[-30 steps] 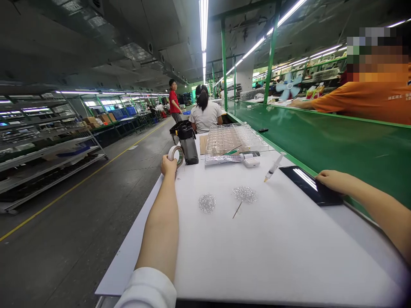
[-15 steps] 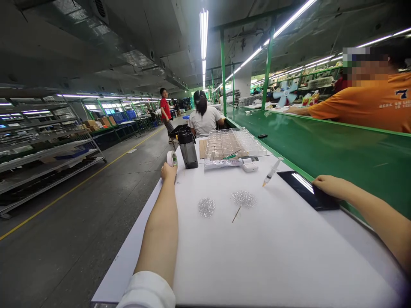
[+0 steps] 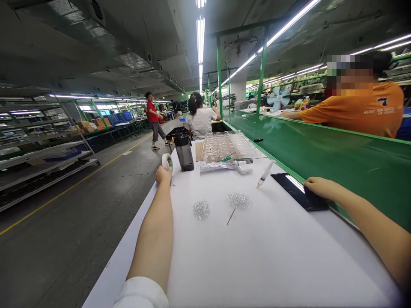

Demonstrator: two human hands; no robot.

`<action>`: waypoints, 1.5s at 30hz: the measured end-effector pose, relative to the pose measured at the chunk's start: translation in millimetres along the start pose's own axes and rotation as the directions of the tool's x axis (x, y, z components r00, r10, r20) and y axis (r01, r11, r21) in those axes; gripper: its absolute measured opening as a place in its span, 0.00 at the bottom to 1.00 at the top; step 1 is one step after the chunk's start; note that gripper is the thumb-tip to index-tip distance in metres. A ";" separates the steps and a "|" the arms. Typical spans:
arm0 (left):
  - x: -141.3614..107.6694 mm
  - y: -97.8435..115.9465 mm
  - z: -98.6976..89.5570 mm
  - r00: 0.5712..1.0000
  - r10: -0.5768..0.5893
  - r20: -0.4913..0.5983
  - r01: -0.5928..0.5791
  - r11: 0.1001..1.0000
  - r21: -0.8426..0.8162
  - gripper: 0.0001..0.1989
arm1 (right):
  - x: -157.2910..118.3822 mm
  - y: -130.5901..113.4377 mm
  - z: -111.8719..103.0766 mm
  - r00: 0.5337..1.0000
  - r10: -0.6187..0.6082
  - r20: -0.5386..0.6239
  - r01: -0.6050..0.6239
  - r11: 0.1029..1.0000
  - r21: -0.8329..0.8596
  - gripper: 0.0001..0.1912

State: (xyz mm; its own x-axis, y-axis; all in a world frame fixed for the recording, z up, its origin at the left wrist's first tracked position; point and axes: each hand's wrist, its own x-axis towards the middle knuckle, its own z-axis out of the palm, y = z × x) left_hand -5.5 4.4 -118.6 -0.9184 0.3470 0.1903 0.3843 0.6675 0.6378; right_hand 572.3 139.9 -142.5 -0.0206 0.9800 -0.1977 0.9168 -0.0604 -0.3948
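Since the last look, the head had tipped a bit, so the whole room sat lower and more to the left, and the person in a red shirt (image 3: pixel 152 117) stood farther left on the floor. The left hand (image 3: pixel 163 175) held up a roll of tape (image 3: pixel 167 162) at the far side of the tabletop (image 3: pixel 257 256), with the fingers (image 3: pixel 161 172) curled and pinching the roll's edge. The right hand (image 3: pixel 321 188) lay on a flat black slab (image 3: pixel 298 191), with the fingers (image 3: pixel 310 183) pressed together and resting on top. Between the hands were two small piles of clear beads (image 3: pixel 202 210), and a thin stick (image 3: pixel 231 217) lay just under the right pile. A syringe (image 3: pixel 265 174) lay near the black slab. Farther up, a clear plastic tray (image 3: pixel 226 145) sat on a brown card (image 3: pixel 199 151), and a dark bottle (image 3: pixel 185 156) stood just beside the tape. A person in a white shirt (image 3: pixel 201 124) sat past the tray, and a person in an orange shirt (image 3: pixel 362 107) sat across a green table (image 3: pixel 353 171).
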 end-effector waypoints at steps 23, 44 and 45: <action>6.0 -0.5 4.4 0.999 0.026 0.025 -0.026 0.999 -0.021 0.12 | -10.1 -6.7 -2.6 1.000 -0.007 -0.015 0.006 1.000 -0.028 0.14; -1.5 4.1 -0.4 0.994 0.010 -0.107 -0.022 0.993 -0.115 0.12 | 50.6 35.9 23.2 0.998 -0.043 -0.054 0.044 0.999 0.008 0.14; -0.9 3.3 0.7 0.996 -0.012 -0.087 0.002 0.993 -0.116 0.11 | 48.0 34.4 22.3 0.998 -0.038 -0.048 0.039 0.999 0.008 0.15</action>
State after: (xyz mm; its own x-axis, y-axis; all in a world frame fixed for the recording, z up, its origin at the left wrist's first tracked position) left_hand -3.4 6.8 -117.2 -0.9278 0.2800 0.2467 0.3689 0.5874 0.7204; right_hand 594.0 180.6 -185.6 -0.0362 0.9896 -0.1389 0.9122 -0.0240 -0.4090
